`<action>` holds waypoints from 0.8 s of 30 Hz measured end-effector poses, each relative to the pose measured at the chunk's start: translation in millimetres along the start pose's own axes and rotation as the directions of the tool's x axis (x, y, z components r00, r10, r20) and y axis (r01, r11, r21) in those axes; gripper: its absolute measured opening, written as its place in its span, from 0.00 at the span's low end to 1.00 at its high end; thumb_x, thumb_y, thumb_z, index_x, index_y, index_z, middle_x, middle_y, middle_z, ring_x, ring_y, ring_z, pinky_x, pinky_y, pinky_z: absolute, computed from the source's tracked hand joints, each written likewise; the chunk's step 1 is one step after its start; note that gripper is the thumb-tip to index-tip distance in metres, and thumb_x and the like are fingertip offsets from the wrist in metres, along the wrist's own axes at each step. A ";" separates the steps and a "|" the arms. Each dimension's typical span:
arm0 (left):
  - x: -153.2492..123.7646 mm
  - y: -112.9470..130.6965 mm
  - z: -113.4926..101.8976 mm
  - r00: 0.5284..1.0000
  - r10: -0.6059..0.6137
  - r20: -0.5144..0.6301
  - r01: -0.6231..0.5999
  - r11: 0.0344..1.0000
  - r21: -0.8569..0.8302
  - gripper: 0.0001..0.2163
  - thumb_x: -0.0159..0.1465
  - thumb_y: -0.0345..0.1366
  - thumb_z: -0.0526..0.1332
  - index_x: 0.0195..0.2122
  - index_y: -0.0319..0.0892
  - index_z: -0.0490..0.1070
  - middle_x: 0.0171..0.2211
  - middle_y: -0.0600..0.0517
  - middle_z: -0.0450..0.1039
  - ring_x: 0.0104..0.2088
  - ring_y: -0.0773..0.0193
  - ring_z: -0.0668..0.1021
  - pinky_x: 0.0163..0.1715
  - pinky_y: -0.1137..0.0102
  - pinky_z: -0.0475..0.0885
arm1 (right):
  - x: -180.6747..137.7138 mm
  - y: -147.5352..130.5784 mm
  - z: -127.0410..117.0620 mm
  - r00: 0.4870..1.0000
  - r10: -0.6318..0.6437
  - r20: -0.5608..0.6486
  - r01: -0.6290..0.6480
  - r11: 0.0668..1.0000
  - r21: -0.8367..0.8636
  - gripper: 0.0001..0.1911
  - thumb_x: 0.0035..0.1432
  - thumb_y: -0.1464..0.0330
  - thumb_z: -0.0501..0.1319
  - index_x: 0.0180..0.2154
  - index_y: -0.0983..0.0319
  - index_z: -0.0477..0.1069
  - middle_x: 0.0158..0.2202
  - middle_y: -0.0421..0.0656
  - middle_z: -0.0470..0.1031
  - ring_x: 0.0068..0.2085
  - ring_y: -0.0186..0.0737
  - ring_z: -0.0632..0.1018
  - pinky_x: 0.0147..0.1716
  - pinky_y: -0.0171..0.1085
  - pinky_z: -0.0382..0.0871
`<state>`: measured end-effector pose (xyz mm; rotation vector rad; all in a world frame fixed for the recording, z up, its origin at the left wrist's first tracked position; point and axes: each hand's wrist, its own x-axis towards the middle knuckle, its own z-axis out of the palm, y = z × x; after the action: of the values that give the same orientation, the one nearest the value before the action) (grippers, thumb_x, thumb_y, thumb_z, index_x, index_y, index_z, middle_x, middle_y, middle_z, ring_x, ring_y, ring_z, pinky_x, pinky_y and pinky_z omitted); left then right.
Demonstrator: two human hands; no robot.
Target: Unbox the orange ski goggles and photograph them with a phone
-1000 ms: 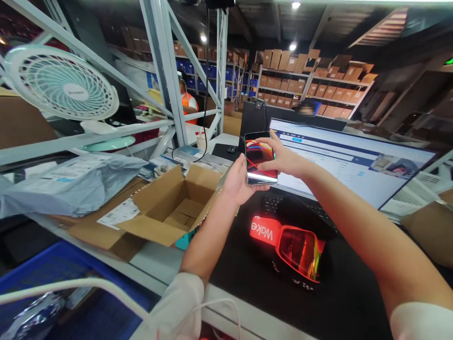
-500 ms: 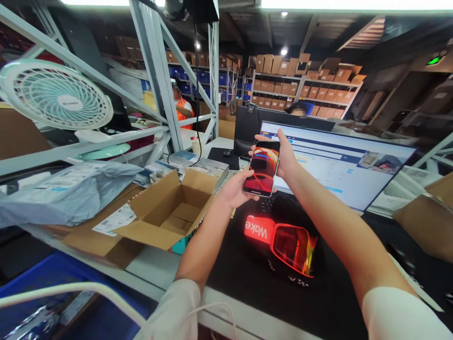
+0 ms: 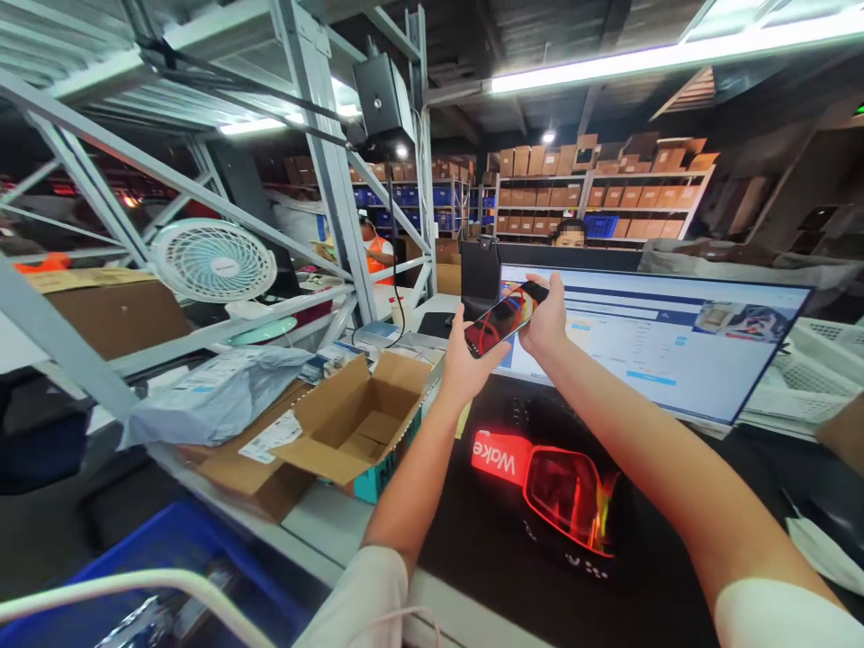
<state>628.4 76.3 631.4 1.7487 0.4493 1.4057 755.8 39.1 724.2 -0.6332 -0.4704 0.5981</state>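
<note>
A smartphone (image 3: 500,322) with a red and dark picture on its screen is held tilted in front of the monitor (image 3: 648,342). My left hand (image 3: 465,364) is closed on its lower left end. Around its upper right end my right hand (image 3: 548,319) is closed too. Below the phone, red goggles (image 3: 567,495) with a mirrored lens lie on the black mat (image 3: 486,585). Their red strap (image 3: 500,455) carries the word "Wake". Part of the keyboard (image 3: 519,409) shows dimly between the phone and the goggles.
Left of my arm stands an open cardboard box (image 3: 330,459), beside a grey plastic parcel (image 3: 216,396). Farther left is a fan (image 3: 212,261) behind metal frame bars. A blue bin (image 3: 182,549) sits low at left. White baskets (image 3: 823,360) stand at right. Two people are farther back.
The phone has turned from nearly upright to a slanted, sideways hold, both hands still on it. My view has tilted upward and shifted left. The goggles lie as before.
</note>
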 end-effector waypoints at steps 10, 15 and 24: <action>71.3 47.1 -11.9 0.972 -0.224 -0.077 0.171 0.889 -0.425 0.54 0.50 0.42 0.81 0.75 0.48 0.54 0.35 0.54 0.74 0.36 0.63 0.77 0.35 0.70 0.66 | -25.7 -76.0 -79.0 0.953 -0.274 0.132 0.304 0.842 -0.446 0.25 0.63 0.44 0.63 0.55 0.49 0.71 0.54 0.42 0.79 0.53 0.43 0.82 0.52 0.46 0.77; 109.6 84.1 -58.3 0.965 -0.252 0.066 0.254 0.850 -0.461 0.39 0.51 0.50 0.78 0.63 0.46 0.69 0.30 0.54 0.75 0.25 0.68 0.71 0.24 0.71 0.59 | -91.8 -113.8 -190.9 0.907 -0.384 0.173 0.417 0.756 -0.504 0.27 0.61 0.48 0.67 0.59 0.49 0.72 0.54 0.44 0.81 0.49 0.44 0.84 0.47 0.45 0.77; 150.4 135.1 -139.3 0.976 0.053 0.213 -0.027 0.992 -0.121 0.17 0.79 0.43 0.47 0.47 0.41 0.73 0.28 0.56 0.75 0.28 0.70 0.63 0.53 0.54 0.75 | -132.3 -174.8 -254.3 0.841 -0.530 -0.110 0.471 0.816 -0.336 0.24 0.62 0.47 0.62 0.51 0.55 0.75 0.38 0.42 0.84 0.37 0.41 0.85 0.36 0.40 0.74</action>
<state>517.1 155.5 835.4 1.7977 0.2102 1.2264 868.5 -262.6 629.4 -0.8072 -0.5181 -0.0510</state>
